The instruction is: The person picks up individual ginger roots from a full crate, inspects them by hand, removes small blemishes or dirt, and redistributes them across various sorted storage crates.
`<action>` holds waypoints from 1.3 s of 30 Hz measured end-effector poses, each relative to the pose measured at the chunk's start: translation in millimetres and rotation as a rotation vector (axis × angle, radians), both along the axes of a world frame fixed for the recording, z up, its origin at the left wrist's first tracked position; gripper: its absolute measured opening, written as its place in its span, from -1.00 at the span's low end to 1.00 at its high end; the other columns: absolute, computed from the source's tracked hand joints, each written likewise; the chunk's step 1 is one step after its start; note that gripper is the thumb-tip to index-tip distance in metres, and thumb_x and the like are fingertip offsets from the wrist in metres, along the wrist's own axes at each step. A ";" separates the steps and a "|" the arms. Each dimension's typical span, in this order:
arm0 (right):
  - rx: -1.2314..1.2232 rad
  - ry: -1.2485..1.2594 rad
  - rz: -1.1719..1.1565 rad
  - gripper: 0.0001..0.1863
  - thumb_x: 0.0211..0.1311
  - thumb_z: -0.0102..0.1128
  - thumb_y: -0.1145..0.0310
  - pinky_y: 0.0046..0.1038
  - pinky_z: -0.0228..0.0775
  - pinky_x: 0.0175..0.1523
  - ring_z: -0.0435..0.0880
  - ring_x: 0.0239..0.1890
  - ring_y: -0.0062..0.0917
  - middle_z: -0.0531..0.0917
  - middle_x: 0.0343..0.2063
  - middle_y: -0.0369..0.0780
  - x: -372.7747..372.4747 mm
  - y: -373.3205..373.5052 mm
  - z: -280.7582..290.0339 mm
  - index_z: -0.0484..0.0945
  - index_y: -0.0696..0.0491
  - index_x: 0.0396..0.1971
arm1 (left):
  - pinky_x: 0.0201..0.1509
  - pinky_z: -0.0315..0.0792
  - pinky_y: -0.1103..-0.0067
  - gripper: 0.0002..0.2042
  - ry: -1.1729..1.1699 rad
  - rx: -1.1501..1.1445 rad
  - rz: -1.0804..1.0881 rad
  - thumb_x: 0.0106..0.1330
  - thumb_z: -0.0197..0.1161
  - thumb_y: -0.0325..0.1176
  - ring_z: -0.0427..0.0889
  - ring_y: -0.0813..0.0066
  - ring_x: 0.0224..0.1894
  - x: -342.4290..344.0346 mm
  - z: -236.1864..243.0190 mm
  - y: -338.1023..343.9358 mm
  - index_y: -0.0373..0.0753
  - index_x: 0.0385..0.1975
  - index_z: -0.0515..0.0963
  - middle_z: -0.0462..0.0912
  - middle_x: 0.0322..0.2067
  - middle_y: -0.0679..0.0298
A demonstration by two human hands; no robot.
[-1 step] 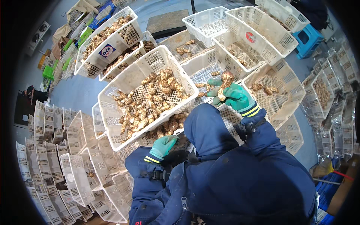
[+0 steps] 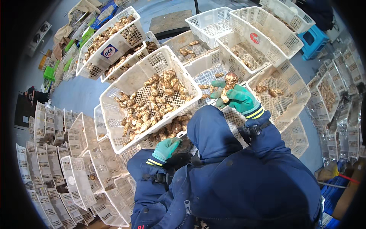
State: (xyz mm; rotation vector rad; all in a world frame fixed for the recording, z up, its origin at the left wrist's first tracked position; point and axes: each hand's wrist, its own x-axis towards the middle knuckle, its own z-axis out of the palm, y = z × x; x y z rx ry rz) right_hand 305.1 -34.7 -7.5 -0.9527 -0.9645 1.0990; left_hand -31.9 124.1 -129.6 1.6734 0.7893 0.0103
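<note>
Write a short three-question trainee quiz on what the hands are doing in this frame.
1. True or false: the right hand holds a knobbly brown root above the white baskets.
2. Which is the left hand nearest to? A) the blue stool B) the lower basket of roots C) the stacked empty crates
3. Fill in: the tilted basket at centre is ____ in colour.

Key: 1 true; 2 B; 3 white.

The right hand (image 2: pixel 238 98) grips a brown tuber (image 2: pixel 229 84) over white crates (image 2: pixel 213 66); the left hand (image 2: pixel 166 149) reaches below.
</note>
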 end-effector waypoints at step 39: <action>-0.118 -0.684 0.293 -0.55 0.25 0.06 0.23 -0.52 0.34 0.00 0.52 -0.10 -0.55 0.57 -0.11 -0.17 -124.1 170.0 41.2 0.38 0.18 0.07 | -0.11 0.47 0.59 -0.66 -0.780 -0.588 0.378 0.32 0.08 -0.30 0.59 0.44 -0.22 -23.6 66.9 -8.0 -0.43 -0.03 0.43 0.60 -0.17 0.09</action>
